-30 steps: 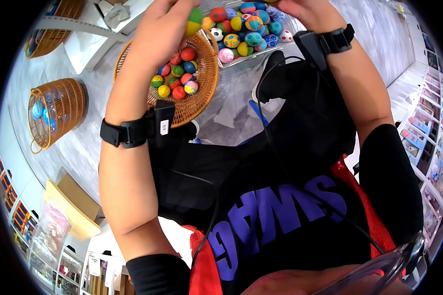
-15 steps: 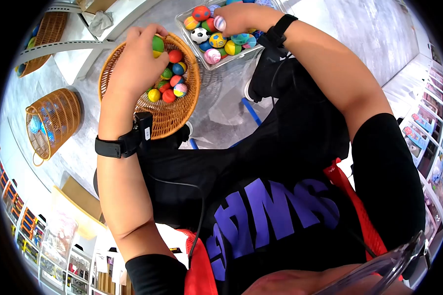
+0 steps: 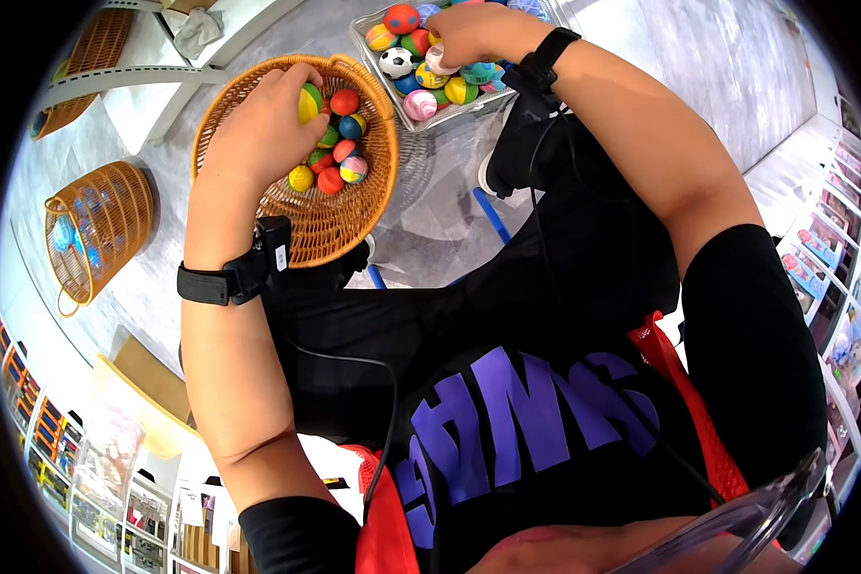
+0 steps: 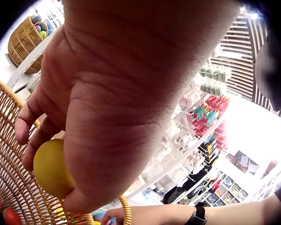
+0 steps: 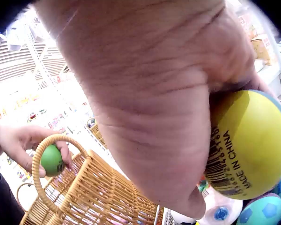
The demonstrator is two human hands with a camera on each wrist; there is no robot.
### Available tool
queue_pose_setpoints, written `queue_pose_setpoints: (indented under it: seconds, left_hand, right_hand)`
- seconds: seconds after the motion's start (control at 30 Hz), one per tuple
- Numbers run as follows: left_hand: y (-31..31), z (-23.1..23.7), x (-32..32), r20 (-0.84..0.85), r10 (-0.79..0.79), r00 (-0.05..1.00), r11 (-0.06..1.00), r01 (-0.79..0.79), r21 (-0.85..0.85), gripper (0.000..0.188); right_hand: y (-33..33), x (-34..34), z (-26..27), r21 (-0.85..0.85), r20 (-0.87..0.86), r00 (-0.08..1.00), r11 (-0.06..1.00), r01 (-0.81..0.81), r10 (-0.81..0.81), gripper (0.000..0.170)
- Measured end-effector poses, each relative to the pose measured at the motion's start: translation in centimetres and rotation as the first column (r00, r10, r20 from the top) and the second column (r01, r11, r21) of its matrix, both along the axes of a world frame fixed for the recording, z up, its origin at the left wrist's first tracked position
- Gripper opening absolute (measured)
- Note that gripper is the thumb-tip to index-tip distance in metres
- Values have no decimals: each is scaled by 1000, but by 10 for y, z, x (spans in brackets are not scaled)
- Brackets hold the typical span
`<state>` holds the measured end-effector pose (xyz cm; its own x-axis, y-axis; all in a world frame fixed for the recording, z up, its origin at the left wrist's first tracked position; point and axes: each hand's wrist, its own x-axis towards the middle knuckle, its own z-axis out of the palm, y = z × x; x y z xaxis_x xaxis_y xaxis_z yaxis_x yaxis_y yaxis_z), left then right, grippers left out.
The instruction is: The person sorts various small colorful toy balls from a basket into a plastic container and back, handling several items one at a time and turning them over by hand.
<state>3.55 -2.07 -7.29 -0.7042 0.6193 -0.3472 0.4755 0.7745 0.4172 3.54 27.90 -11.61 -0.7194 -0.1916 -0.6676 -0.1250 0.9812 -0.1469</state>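
In the head view my left hand (image 3: 258,129) is over the wicker basket (image 3: 330,230), gripping a green-and-yellow ball (image 3: 310,102) between thumb and fingers. The left wrist view shows that ball's yellow side. Below it in the basket lie several small coloured balls (image 3: 330,181). My right hand (image 3: 483,36) reaches over the clear tray (image 3: 381,77) and grips a yellow ball (image 5: 257,140) with a blue part and printed barcode, mostly hidden in the head view. Close under the right thumb is a pale pink ball (image 3: 440,60), with a soccer-patterned ball (image 3: 398,63) beside it.
The basket and tray stand side by side before my knees. Farther left is another wicker basket (image 3: 115,225) holding blue balls. A white shelf (image 3: 153,100) borders the upper left, and a cable (image 3: 354,356) runs along my clothes.
My left hand has drawn back from the basket's far rim to over its balls, still gripping its ball. My right hand has moved left across the tray. The head view has shifted.
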Motion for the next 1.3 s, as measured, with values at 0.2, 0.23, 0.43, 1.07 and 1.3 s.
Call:
queue_pose_setpoints:
  seconds: [0.2,0.23,0.43,1.07,1.3]
  left_hand:
    - [-5,-3,3,7,3,1000,1000,-3,-19,46]
    - [-5,-2,4,7,2,1000,1000,-2,-19,46]
    - [-4,-1,9,61,-8,998,999,10,-45,45]
    - [-11,-6,11,21,-28,999,997,29,-66,45]
    - [-9,-1,9,33,-15,999,997,17,-79,46]
  right_hand:
    - [-4,-8,16,-122,78,956,949,289,-281,48]
    - [0,-12,9,-113,48,971,964,239,-235,49]
    - [6,0,3,-127,139,990,992,2,16,48]
    - [-7,2,-9,-187,82,996,982,-9,25,39]
    - [46,-26,3,-99,-89,971,972,213,-222,41]
